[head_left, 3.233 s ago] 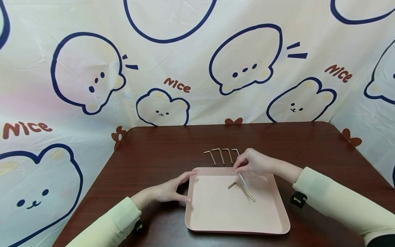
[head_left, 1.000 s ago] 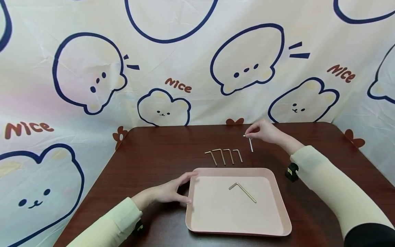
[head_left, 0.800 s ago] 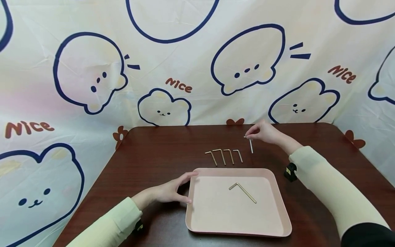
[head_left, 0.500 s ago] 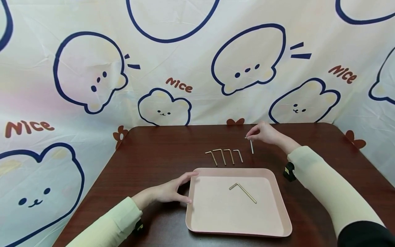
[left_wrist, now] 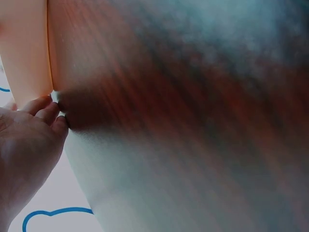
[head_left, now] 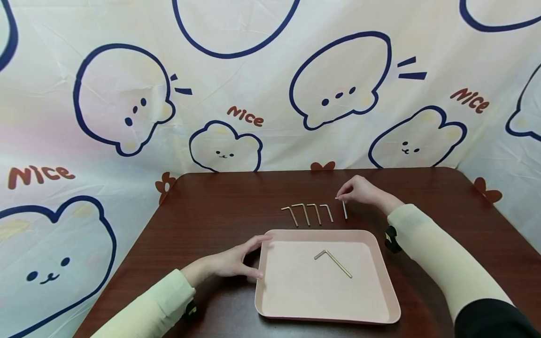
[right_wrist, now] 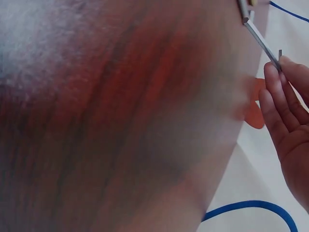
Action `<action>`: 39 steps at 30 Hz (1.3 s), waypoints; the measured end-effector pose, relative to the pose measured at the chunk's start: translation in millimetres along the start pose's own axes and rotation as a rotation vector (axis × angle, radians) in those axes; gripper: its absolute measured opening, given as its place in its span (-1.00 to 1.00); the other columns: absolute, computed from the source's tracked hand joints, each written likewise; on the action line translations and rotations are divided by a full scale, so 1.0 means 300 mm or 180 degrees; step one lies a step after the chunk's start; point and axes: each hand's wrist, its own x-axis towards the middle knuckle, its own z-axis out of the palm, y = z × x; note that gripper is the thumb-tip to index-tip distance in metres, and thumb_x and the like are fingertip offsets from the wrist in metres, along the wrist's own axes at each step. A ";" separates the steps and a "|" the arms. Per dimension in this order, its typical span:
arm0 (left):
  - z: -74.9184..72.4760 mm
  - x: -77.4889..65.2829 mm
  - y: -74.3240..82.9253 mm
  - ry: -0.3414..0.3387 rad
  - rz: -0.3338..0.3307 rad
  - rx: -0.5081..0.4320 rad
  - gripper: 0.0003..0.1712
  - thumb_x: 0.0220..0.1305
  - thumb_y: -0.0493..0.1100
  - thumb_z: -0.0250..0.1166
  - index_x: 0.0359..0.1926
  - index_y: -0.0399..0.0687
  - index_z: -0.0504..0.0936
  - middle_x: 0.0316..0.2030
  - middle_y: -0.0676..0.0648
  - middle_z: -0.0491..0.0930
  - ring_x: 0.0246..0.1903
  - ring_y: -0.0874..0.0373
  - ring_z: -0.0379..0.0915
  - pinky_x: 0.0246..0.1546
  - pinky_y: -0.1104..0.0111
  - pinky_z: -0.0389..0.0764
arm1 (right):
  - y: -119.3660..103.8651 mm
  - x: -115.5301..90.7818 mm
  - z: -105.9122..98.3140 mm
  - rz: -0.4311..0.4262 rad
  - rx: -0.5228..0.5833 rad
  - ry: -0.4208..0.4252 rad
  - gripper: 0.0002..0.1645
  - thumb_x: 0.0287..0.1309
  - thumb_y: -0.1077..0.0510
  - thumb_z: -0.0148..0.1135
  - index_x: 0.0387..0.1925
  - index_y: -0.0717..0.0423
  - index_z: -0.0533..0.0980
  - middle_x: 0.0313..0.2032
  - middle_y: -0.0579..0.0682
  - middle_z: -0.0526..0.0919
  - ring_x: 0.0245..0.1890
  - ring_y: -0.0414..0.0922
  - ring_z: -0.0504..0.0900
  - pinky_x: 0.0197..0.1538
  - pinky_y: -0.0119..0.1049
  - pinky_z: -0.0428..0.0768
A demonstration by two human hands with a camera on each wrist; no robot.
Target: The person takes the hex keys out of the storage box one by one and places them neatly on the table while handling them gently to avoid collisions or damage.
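Note:
Beyond the tray, my right hand (head_left: 364, 190) pinches the bent end of a silver hex key (head_left: 344, 210) between thumb and fingertips; its long arm points down toward me, at the right end of a row. The right wrist view shows the key (right_wrist: 260, 41) at the fingertips of the hand (right_wrist: 294, 121). A brass hex key (head_left: 335, 265) lies inside the pink tray (head_left: 321, 303). My left hand (head_left: 226, 261) touches the tray's left rim, thumb and index finger spread along it. In the left wrist view, fingertips meet the tray wall (left_wrist: 47, 48).
Left of the held key, several hex keys (head_left: 318, 215) lie side by side on the dark wooden table (head_left: 220, 206), the rightmost silver (head_left: 328, 214). A printed cloth (head_left: 270, 94) hangs behind the table's far edge.
My right hand carried the silver hex key from the tray to beyond the row, then drew it back toward me, level with the other keys. The left hand stays on the rim.

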 end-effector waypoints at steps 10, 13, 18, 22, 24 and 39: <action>0.002 0.003 0.003 -0.0022 -0.0024 -0.0014 0.02 0.13 -0.13 0.47 0.47 0.03 0.04 0.47 -0.06 0.02 0.43 0.15 -0.14 0.36 0.13 -0.08 | 0.033 0.010 0.057 0.0108 -0.0196 -0.0136 -0.93 0.16 0.28 0.35 -0.36 0.20 0.71 -0.49 -0.08 0.67 -0.48 -0.15 0.52 -0.34 -0.28 0.53; -0.001 0.003 0.003 0.0004 -0.0020 0.0014 0.01 0.13 -0.14 0.47 0.47 0.04 0.05 0.47 -0.05 0.03 0.43 0.15 -0.13 0.36 0.14 -0.08 | 0.036 0.010 0.062 0.0042 -0.0248 -0.0035 -0.93 0.15 0.28 0.35 -0.37 0.20 0.71 -0.49 -0.08 0.68 -0.48 -0.15 0.51 -0.35 -0.27 0.50; -0.002 0.002 0.001 0.0025 -0.0034 0.0025 0.01 0.13 -0.15 0.47 0.47 0.07 0.05 0.47 -0.04 0.02 0.43 0.16 -0.13 0.36 0.15 -0.08 | 0.041 0.016 0.073 0.0023 -0.0448 0.0099 -0.95 0.11 0.25 0.39 -0.41 0.16 0.73 -0.43 -0.06 0.70 -0.41 -0.13 0.52 -0.27 -0.24 0.49; 0.000 0.000 0.002 0.0007 -0.0021 -0.0009 0.01 0.13 -0.15 0.47 0.47 0.03 0.05 0.47 -0.06 0.02 0.43 0.15 -0.14 0.36 0.16 -0.08 | 0.045 0.020 0.083 -0.0026 -0.0598 0.0168 -0.95 0.08 0.23 0.42 -0.44 0.14 0.74 -0.40 -0.05 0.70 -0.35 -0.11 0.56 -0.16 -0.17 0.51; 0.000 -0.001 0.003 0.0013 -0.0020 -0.0015 0.02 0.12 -0.15 0.48 0.47 0.02 0.05 0.47 -0.06 0.03 0.43 0.16 -0.14 0.36 0.17 -0.08 | 0.046 0.022 0.086 -0.0059 -0.0613 0.0198 -0.95 0.08 0.23 0.42 -0.44 0.14 0.74 -0.40 -0.05 0.69 -0.34 -0.10 0.57 -0.14 -0.15 0.51; 0.001 -0.001 0.006 0.0015 -0.0023 -0.0002 0.01 0.13 -0.15 0.47 0.47 0.04 0.05 0.47 -0.06 0.03 0.43 0.16 -0.14 0.36 0.18 -0.09 | 0.038 0.033 0.094 -0.0080 -0.0629 0.0207 -0.95 0.09 0.23 0.42 -0.42 0.15 0.74 -0.40 -0.04 0.69 -0.35 -0.11 0.56 -0.17 -0.18 0.52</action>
